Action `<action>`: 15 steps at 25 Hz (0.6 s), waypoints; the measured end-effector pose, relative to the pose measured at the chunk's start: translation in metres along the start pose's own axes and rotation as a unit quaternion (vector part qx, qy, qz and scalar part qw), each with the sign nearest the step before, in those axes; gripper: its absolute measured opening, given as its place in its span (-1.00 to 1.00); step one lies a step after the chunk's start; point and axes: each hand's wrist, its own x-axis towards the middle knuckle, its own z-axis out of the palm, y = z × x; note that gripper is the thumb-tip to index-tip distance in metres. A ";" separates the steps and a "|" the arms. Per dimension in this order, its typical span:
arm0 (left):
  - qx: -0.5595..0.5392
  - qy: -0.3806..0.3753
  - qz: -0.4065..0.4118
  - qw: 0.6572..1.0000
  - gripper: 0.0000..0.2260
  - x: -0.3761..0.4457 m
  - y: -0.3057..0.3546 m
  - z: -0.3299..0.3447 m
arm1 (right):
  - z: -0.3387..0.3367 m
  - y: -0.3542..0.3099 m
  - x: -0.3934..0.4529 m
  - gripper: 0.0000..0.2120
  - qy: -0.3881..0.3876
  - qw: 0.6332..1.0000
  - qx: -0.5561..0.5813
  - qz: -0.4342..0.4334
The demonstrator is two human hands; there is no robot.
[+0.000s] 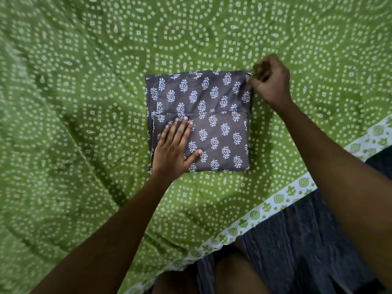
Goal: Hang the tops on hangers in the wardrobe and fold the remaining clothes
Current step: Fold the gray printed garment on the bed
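A grey garment (214, 115) with a white leaf print lies folded into a rough square on the green bedsheet (84, 102). My left hand (175, 148) rests flat on its near left part, fingers straight and spread. My right hand (270, 81) is at the garment's far right corner, fingers curled, pinching the cloth's edge there.
The bedsheet's white patterned border (275, 205) runs diagonally at the lower right, marking the bed's edge. Beyond it lies a dark floor (297, 247), with my knees at the bottom of the view. No hanger or wardrobe is in view.
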 end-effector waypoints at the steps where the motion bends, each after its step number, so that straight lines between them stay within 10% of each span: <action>1: 0.003 0.002 0.000 1.000 -0.35 0.000 -0.001 0.000 | -0.001 0.006 -0.011 -0.75 -0.013 1.000 0.008 0.021; 8: 0.007 0.022 0.009 1.000 -0.36 -0.001 -0.002 0.006 | 0.021 -0.005 -0.007 -0.77 0.031 0.999 -0.010 0.035; 15: 0.005 0.011 0.007 1.000 -0.37 -0.001 -0.002 0.006 | -0.012 -0.017 0.023 -0.80 -0.228 0.947 0.184 0.128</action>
